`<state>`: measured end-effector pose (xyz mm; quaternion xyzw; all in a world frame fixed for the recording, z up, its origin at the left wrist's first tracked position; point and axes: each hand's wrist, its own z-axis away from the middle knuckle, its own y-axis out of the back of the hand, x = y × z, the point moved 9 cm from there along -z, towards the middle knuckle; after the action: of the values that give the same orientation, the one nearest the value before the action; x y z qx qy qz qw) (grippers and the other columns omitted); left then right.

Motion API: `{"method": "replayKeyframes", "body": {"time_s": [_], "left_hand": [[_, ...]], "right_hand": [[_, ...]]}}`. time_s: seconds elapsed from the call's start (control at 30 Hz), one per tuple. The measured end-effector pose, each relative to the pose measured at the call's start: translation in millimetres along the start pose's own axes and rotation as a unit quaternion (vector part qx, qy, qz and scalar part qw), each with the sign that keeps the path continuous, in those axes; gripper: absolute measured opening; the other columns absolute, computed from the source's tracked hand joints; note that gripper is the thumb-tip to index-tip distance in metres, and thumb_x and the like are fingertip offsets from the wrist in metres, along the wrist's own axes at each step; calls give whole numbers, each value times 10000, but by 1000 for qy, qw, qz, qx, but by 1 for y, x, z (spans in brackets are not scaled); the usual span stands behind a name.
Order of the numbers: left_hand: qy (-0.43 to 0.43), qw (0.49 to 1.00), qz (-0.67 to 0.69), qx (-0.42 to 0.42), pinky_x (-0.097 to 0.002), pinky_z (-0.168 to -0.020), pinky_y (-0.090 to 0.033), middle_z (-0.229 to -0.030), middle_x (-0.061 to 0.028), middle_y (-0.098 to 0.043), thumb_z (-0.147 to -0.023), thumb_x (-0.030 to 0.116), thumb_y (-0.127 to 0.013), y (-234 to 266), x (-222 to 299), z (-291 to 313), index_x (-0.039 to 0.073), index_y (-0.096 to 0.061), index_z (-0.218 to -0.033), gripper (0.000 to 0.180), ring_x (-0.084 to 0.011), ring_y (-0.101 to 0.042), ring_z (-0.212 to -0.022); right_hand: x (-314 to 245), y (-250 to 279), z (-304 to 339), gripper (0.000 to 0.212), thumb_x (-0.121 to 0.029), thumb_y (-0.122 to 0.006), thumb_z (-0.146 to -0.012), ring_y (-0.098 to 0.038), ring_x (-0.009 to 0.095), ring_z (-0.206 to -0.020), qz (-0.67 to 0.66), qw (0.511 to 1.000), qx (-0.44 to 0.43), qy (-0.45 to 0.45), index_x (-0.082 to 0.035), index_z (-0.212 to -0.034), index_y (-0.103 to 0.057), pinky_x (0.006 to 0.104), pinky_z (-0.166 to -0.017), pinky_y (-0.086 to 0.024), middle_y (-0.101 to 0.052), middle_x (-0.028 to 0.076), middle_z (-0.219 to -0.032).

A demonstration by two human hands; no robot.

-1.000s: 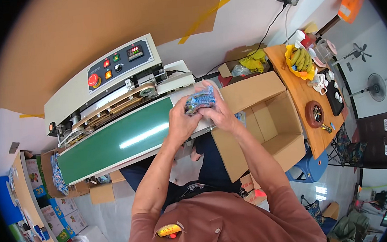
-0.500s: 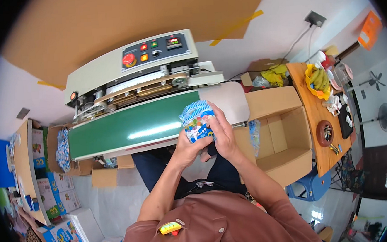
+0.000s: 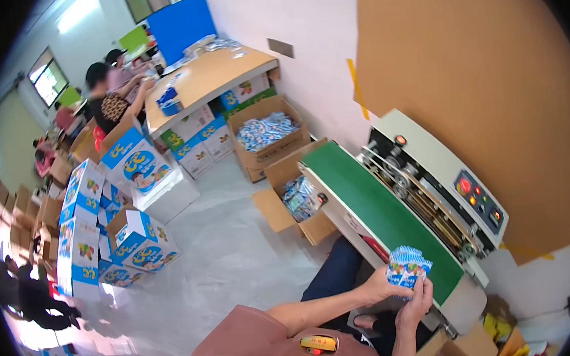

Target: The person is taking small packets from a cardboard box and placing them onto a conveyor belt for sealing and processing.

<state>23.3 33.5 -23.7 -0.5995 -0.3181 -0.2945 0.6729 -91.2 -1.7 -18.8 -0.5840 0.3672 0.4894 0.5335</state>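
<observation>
A small stack of blue-and-white printed packets [image 3: 407, 267] is held upright between my two hands, with striped top edges and colourful pictures. My left hand [image 3: 379, 286] grips the left side and lower edge of the stack. Closed round its lower right is my right hand [image 3: 416, 307]. The stack is just above the near edge of a green conveyor belt [image 3: 384, 210]. Along the belt's far side runs a sealing machine [image 3: 433, 193] with lit buttons and a display.
At the belt's far end, an open carton [image 3: 312, 226] holds many packets. Behind it stands another packet-filled carton [image 3: 250, 160]. Printed boxes [image 3: 146, 242] are stacked on the left. People sit by a wooden table [image 3: 204, 84]; more cartons [image 3: 459, 348] are at lower right.
My view has swung left, bringing the cartons, table and other people into sight. Both hands still hold the packets, which now appear further right in the picture.
</observation>
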Motion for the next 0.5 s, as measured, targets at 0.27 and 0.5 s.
{"method": "replayKeyframes", "body": {"time_s": [0.27,0.5], "left_hand": [[7,994,110,-3,-295,-930,-514,-1189,-61,-651,-826,25,-739,3,5,-9,10,-577,-1255,459,-152,-632,-1070],[15,997,78,27,-287,-778,-555,-1069,-47,-679,-784,32,-760,15,19,-16,18,-613,-1192,434,-139,-656,-929]], "right_hand": [[-16,-26,-11,306,-230,-492,-1036,-599,123,-906,39,995,20,90,32,-1169,-577,280,-801,-498,-633,71,-1055],[-35,-35,-15,254,-177,-539,-1005,-623,129,-835,26,999,-10,23,20,-1161,-580,282,-743,-524,-645,60,-1022]]}}
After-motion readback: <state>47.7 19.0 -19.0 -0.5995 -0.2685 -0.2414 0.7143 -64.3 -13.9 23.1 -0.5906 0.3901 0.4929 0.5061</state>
